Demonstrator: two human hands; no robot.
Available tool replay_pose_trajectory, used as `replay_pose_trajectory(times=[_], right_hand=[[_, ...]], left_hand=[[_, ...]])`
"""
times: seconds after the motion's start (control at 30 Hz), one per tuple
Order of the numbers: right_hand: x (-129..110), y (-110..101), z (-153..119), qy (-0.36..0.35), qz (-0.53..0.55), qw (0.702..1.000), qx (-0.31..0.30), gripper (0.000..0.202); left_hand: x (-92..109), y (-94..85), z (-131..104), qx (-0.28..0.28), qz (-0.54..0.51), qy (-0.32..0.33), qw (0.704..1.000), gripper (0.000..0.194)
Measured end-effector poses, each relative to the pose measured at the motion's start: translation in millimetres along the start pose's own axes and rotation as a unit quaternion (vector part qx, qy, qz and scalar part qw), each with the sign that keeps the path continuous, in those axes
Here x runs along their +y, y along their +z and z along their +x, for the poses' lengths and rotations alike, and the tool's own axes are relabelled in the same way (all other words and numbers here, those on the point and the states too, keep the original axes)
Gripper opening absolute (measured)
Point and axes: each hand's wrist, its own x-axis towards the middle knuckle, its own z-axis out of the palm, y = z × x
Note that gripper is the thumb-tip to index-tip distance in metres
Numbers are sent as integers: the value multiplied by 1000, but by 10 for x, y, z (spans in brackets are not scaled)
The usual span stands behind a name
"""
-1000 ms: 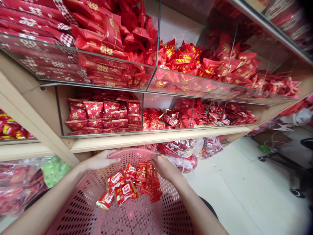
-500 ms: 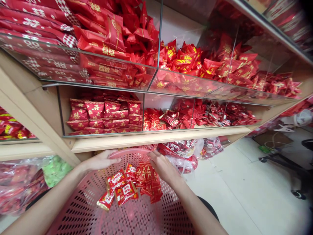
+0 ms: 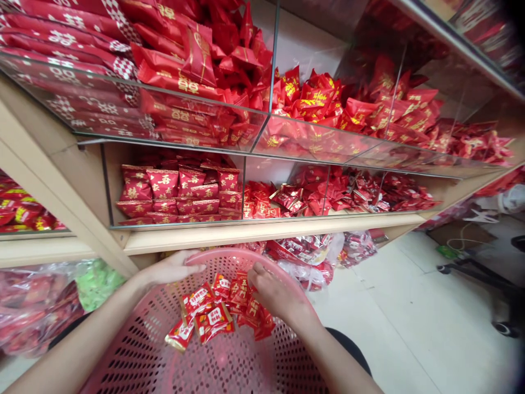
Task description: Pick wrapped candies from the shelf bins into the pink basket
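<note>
A pink perforated plastic basket [image 3: 143, 334] stands tilted toward me. My left hand [image 3: 174, 268] is closed on its far left rim, the thumb inside and the other fingers hidden behind the wall. Red-and-gold snack packets [image 3: 214, 322] with white labels lie in a heap in the basket. Beside them are plainer red packets [image 3: 238, 290] with gold lettering. Over these, inside the right part of the basket, my right hand [image 3: 270, 291] has its fingers curled down onto a red packet; the fingertips are partly hidden.
A wooden shelf edge [image 3: 279, 229] runs just beyond the basket. Above it, clear-fronted bins hold maroon packets [image 3: 164, 183] and bright red packets [image 3: 315, 101]. Clear plastic bags of packets [image 3: 307, 249] lie under the shelf. On the right is a tiled floor [image 3: 385, 317] with a chair base [image 3: 479, 273].
My right hand has moved from the basket's far rim down and inward onto the plainer red packets, some of which have shifted slightly. The left hand keeps its place on the rim.
</note>
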Motion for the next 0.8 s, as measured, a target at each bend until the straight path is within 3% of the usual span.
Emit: replay_pose_trajectory(times=[0.13,0.3,0.43,0.53,0.63,0.8], right_hand=[[32,125,-72,-23,-103,994,25,37],[-119,295,-365,-16,-175,980,97,25],[-311,615,-545,-45,-163,984,56,13],[-411,769,-544,-39,-170,984,27,15],[-439,733,-480,-45,-149,988,-2,20],[-320,385,-431,-77,3,997,-21,23]], left_hand=[[-48,-4,8,-3,-22,11,1000,55],[-167,-8,33,-12,-53,36,998,52],[-253,-16,80,-12,-41,51,998,50],[-287,-22,101,-15,-35,65,997,51],[-283,-27,87,-20,-32,64,997,50],[-260,-27,56,-7,-22,68,997,52]])
